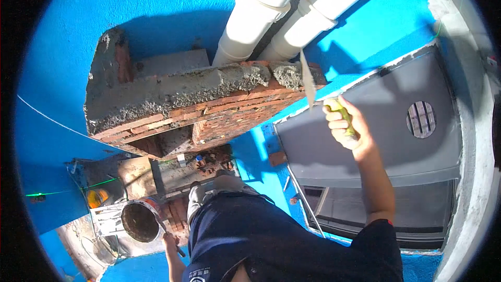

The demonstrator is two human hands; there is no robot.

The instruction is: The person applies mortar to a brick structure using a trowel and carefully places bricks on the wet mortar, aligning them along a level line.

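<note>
The single head-worn fisheye looks steeply down from above the person, close over the brick wall (pixel 198 102) top, floor far below, edges bending outward.

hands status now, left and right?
Left hand: closed on a dark tool handle beside the bucket.
Right hand: closed on the trowel.

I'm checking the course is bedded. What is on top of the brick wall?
A rough grey mortar bed covers the brick wall top, thicker at the trowel end. The brick faces underneath are hidden.
</note>
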